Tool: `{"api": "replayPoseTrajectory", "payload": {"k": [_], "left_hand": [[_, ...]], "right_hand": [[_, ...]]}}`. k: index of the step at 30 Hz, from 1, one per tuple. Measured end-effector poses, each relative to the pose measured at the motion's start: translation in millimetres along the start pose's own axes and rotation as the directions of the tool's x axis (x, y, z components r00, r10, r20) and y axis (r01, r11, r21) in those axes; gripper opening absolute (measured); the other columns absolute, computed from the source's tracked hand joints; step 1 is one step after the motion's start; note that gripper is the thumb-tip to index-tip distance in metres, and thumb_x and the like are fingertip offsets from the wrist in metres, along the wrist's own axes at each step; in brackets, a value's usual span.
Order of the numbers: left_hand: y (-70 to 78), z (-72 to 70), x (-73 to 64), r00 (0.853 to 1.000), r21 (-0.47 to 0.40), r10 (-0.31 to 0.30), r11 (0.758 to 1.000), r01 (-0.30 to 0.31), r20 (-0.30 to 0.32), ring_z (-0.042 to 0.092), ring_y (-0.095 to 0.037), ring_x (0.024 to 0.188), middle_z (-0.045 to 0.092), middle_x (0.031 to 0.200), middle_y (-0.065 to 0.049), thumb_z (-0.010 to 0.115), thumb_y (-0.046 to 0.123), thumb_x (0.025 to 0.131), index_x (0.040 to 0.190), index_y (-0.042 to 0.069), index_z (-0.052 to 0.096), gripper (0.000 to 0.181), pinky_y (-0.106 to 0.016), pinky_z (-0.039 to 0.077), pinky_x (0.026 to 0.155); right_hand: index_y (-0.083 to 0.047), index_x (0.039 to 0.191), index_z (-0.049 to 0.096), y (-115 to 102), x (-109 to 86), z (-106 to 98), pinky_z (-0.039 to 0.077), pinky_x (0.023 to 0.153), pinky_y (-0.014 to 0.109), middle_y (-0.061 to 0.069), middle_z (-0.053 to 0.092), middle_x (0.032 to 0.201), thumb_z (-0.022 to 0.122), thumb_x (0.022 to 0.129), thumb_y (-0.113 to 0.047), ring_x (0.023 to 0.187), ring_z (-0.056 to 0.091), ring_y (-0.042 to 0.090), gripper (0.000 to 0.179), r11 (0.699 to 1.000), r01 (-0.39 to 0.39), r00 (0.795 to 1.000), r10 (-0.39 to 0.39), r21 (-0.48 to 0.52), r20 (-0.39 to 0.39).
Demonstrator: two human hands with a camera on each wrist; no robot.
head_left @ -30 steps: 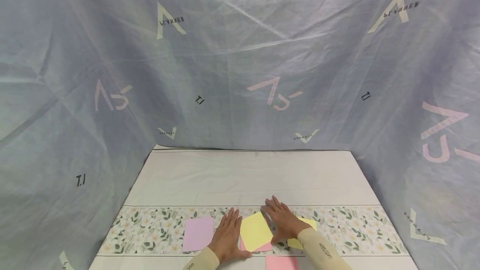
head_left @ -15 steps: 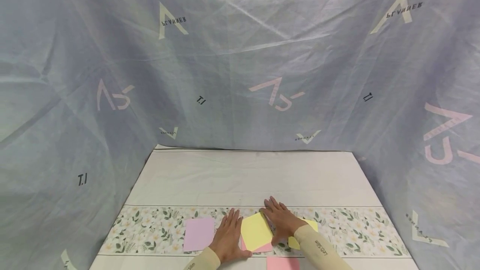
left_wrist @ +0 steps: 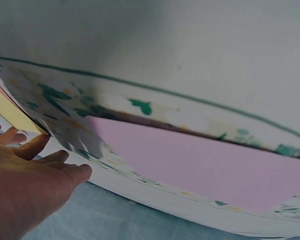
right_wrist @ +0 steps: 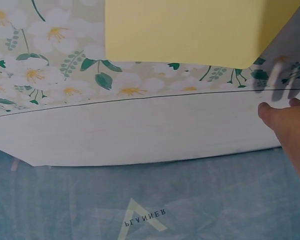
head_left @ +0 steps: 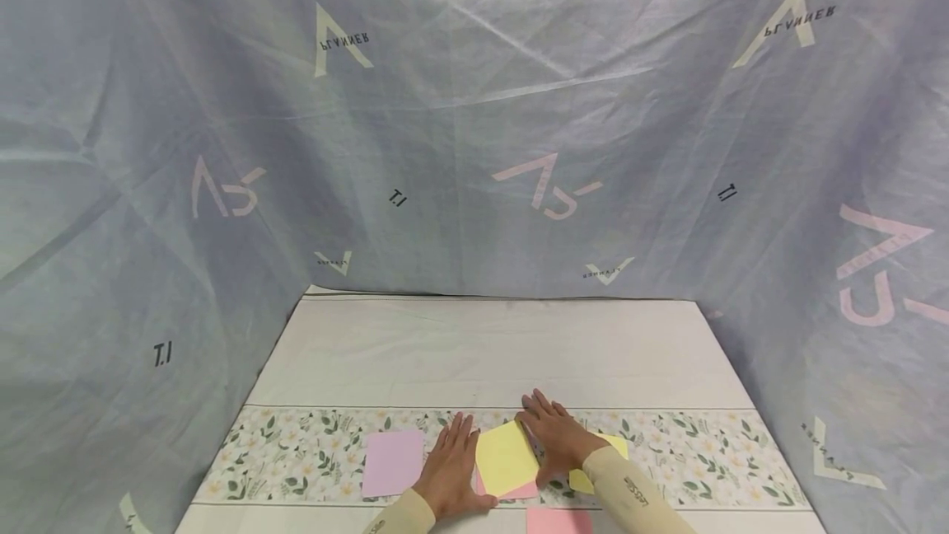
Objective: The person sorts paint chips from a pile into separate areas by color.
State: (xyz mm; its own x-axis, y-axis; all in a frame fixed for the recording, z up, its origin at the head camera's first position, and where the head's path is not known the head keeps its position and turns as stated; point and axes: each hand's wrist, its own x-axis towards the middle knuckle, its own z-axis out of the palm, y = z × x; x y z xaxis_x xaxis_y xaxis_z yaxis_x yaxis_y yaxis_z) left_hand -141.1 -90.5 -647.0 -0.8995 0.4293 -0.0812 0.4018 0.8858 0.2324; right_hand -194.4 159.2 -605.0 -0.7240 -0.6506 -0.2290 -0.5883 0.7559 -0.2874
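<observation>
In the head view a yellow paper square (head_left: 507,458) lies turned at an angle over a pink paper square (head_left: 528,490), whose edges peek out at the bottom and right. My left hand (head_left: 451,468) rests along the left side of this pair, fingers extended forward and thumb toward its lower corner. On the other side, my right hand (head_left: 558,437) has its fingers spread at the yellow square's upper right corner and its thumb by the right edge. In the left wrist view, fingertips (left_wrist: 39,145) meet the yellow sheet's edge.
A lilac paper square (head_left: 393,463) lies left of my left hand. Another yellow sheet (head_left: 582,481) sits partly under my right forearm, and a second pink sheet (head_left: 558,521) is at the front. A floral band (head_left: 689,456) crosses the white table; grey-blue cloth (head_left: 460,105) hangs around it.
The head view has shifted very slightly. Both hands and the paper squares hold the same places relative to one another.
</observation>
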Motion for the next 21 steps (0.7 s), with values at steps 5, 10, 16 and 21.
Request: {"api": "replayPoseTrajectory", "payload": {"k": [5,10,16,21], "left_hand": [[-0.9,2.4,0.9,1.0,0.003,0.0,1.0,0.0,0.009,0.019,-0.036,0.152,0.026,0.162,-0.019,0.069,0.078,0.07,0.148,0.002,0.043,0.112,-0.052,0.026,0.12],[-1.0,2.5,1.6,1.0,0.002,0.001,1.0,-0.001,0.004,0.019,-0.037,0.152,0.026,0.162,-0.019,0.071,0.076,0.069,0.148,0.001,0.043,0.112,-0.052,0.025,0.121],[0.3,0.9,1.2,1.0,-0.01,0.005,1.0,-0.005,0.003,0.02,-0.038,0.151,0.027,0.162,-0.02,0.072,0.074,0.069,0.148,0.002,0.043,0.111,-0.053,0.025,0.121],[1.0,0.6,1.0,1.0,-0.016,0.01,1.0,-0.01,-0.006,0.02,-0.039,0.151,0.027,0.161,-0.021,0.073,0.073,0.069,0.147,0.001,0.043,0.11,-0.054,0.026,0.12]], "right_hand": [[-0.01,0.145,0.038,3.6,-0.6,2.5,0.029,0.114,0.064,0.023,0.026,0.16,0.092,0.061,-0.051,0.15,0.016,0.045,0.107,1.0,0.003,1.0,-0.003,0.0,-0.008],[-0.011,0.147,0.036,4.5,-1.3,3.3,0.03,0.113,0.063,0.022,0.025,0.161,0.091,0.061,-0.052,0.15,0.017,0.045,0.11,1.0,0.011,1.0,-0.011,-0.002,-0.017],[-0.013,0.15,0.036,3.5,-2.1,2.4,0.03,0.114,0.062,0.021,0.025,0.161,0.091,0.062,-0.053,0.15,0.017,0.044,0.111,1.0,0.013,1.0,-0.013,0.007,-0.005],[-0.013,0.148,0.038,4.2,-1.5,3.1,0.029,0.115,0.063,0.021,0.026,0.161,0.091,0.062,-0.052,0.15,0.016,0.044,0.109,1.0,0.002,1.0,-0.002,0.014,0.012]]}}
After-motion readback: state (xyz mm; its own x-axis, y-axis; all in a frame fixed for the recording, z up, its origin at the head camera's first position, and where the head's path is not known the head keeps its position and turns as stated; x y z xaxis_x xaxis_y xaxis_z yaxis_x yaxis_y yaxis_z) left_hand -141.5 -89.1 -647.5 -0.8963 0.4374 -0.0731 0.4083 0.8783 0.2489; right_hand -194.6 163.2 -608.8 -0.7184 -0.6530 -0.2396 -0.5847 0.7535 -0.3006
